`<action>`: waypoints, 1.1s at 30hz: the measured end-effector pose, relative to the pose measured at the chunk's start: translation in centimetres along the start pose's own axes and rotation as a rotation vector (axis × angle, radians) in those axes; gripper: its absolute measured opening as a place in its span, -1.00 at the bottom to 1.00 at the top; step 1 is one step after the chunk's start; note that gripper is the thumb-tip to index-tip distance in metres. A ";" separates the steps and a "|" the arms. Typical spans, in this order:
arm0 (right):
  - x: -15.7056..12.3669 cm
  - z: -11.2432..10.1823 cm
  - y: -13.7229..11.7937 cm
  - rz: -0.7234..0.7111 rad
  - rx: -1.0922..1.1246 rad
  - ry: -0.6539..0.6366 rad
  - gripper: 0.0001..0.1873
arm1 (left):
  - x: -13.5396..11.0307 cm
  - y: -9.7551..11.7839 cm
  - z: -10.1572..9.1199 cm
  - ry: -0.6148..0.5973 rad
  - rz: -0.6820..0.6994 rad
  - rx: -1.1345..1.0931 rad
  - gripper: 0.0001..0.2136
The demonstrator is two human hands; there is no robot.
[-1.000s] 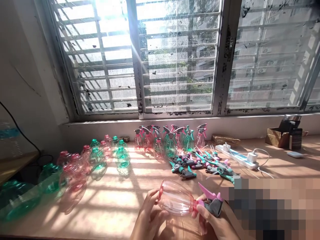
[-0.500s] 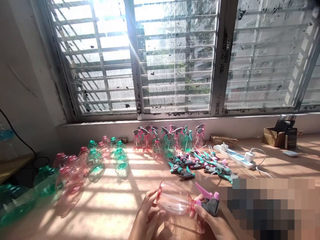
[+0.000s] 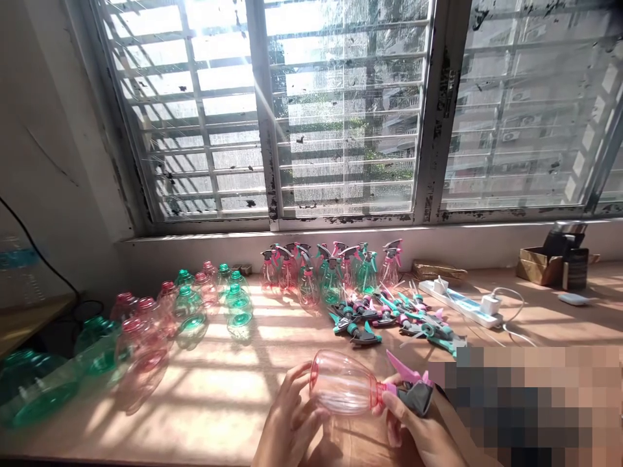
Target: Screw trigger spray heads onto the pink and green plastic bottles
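A clear pink spray bottle (image 3: 341, 390) lies sideways just above the wooden table (image 3: 224, 389) near its front edge. My left hand (image 3: 289, 421) cups the bottle's wide bottom end. My right hand (image 3: 413, 431) grips the grey and pink trigger head (image 3: 411, 389) sitting on the bottle's neck. A loose pile of teal and pink trigger heads (image 3: 389, 318) lies behind the bottle. Further back, several bottles with heads fitted (image 3: 331, 269) stand in a group under the window.
Several headless pink and green bottles (image 3: 195, 305) stand at the left, with more lying near the left edge (image 3: 43, 389). A white power strip (image 3: 460, 303) with a charger and a small cardboard box (image 3: 540, 266) occupy the right. A blurred patch covers the lower right.
Both hands stay on the bottle and trigger head; my right fingers have shifted slightly on the head. The view wobbled a little.
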State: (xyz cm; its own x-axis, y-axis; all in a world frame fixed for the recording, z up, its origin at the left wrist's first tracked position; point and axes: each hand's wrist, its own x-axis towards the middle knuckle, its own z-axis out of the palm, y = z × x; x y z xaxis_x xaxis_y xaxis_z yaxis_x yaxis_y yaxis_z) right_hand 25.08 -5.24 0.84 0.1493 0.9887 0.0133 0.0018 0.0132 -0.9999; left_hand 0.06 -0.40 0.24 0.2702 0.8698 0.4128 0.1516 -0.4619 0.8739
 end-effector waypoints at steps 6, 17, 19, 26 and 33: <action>0.3 -0.2 1.2 -0.037 0.013 -0.023 -0.41 | -0.1 0.5 -0.9 0.060 -0.011 0.231 -0.62; 0.8 -0.7 1.9 -0.058 0.081 -0.082 -0.50 | 0.0 0.1 0.7 0.022 -0.100 -0.154 -0.55; 0.6 -0.6 2.2 -0.036 0.031 -0.079 -0.48 | -0.2 -0.1 0.6 0.013 -0.109 -0.153 -0.53; 0.5 -0.4 1.7 -0.005 -0.003 -0.077 -0.40 | -0.1 1.7 0.4 0.033 -0.064 -0.153 -0.69; 0.4 -0.4 1.1 -0.063 0.072 -0.092 -0.49 | -0.1 0.8 0.0 -0.091 -0.128 -0.160 -0.58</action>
State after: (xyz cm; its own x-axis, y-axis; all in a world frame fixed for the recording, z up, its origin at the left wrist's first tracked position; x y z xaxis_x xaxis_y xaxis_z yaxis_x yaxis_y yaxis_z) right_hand 25.50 -4.86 -0.29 0.0595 0.9951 0.0792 -0.0628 0.0829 -0.9946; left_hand 0.15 -0.88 0.90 0.3446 0.8969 0.2773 0.0389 -0.3088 0.9503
